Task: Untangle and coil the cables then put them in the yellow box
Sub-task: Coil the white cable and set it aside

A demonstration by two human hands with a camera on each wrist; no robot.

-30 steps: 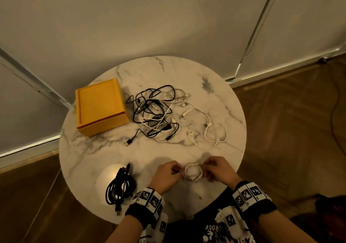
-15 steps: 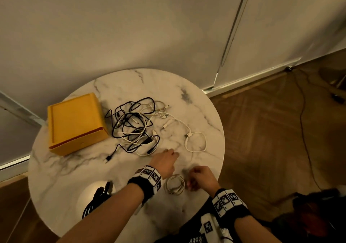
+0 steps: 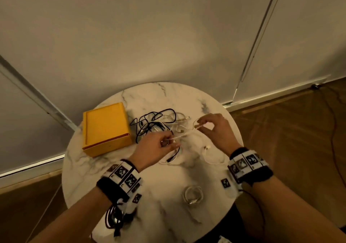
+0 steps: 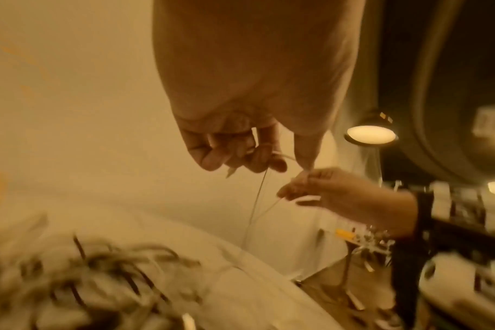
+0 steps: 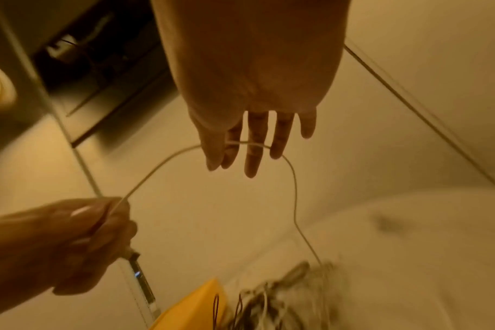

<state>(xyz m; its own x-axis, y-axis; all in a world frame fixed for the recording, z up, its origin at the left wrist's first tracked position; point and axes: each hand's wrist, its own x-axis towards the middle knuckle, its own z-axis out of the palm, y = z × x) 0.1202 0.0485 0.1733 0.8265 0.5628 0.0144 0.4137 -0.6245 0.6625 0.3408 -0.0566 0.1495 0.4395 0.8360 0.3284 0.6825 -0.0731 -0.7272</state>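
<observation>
A yellow box (image 3: pixel 106 128) stands closed at the left of the round marble table (image 3: pixel 168 96). Beside it lies a tangle of black and white cables (image 3: pixel 155 122). My left hand (image 3: pixel 168 141) pinches one end of a white cable (image 3: pixel 184 133) at the tangle's near side. My right hand (image 3: pixel 199 125) pinches the same cable further along, lifted a little off the table. In the right wrist view the white cable (image 5: pixel 161 165) arcs from my left hand (image 5: pixel 99 223) up to the thumb and forefinger of my right hand (image 5: pixel 226 147), then drops to the tangle (image 5: pixel 283 297).
A coiled white cable (image 3: pixel 192 196) lies near the table's front edge. A coiled black cable (image 3: pixel 116 218) lies at the front left, partly hidden under my left wrist. Another loose white cable (image 3: pixel 207 149) lies under my right wrist. A white wall stands behind the table.
Both hands let go of the coiled white cable, now lying at the front edge, and reached forward to the tangle. They now pinch a loose white cable there.
</observation>
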